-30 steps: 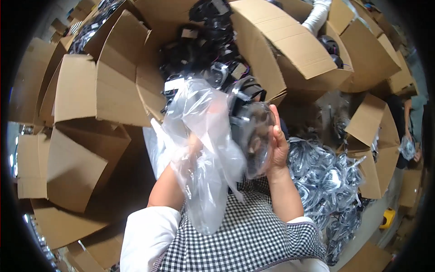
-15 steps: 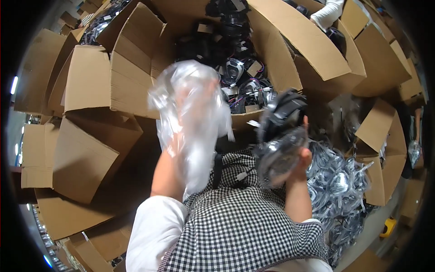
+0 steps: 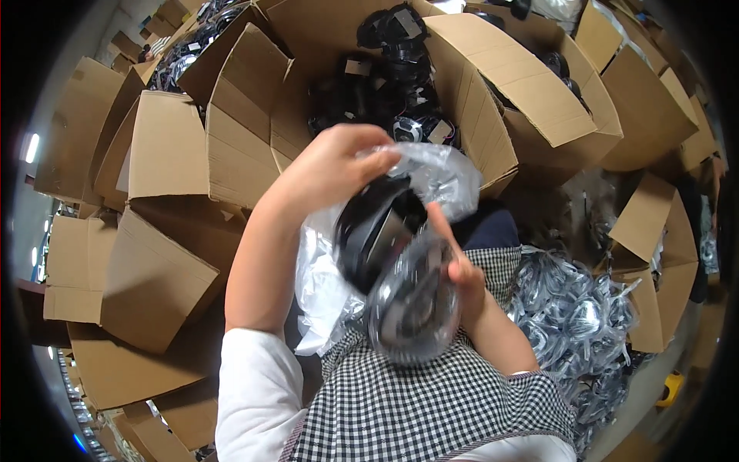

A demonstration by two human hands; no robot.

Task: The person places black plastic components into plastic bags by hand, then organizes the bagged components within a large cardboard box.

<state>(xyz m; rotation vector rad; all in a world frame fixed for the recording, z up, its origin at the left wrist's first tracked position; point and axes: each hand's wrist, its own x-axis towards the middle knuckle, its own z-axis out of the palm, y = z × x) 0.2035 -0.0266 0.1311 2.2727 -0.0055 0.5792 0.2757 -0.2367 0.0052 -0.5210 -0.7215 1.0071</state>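
Observation:
A black rounded part with a glossy clear-covered end (image 3: 412, 304) is in front of my body, tilted, slightly blurred. My right hand (image 3: 464, 273) is closed around its right side, thumb and a finger showing. My left hand (image 3: 350, 165) arches over the top of the part, its fingers pinching the edge of a clear plastic bag (image 3: 446, 173). The bag lies behind the part and hangs down on its left. Whether any of the part is inside the bag, I cannot tell.
Ahead stands a large open cardboard box (image 3: 469, 115) with several black parts (image 3: 408, 58) in it. Folded-out box flaps (image 3: 169, 146) rise at the left. Beside me on the right is a heap of plastic-bagged parts (image 3: 573, 308). A yellow object (image 3: 671, 389) lies on the floor.
My left hand, formerly inside the bag at the left, has come out and moved right over the part, drawing the bag behind it. The part in my right hand has shifted left and toward me.

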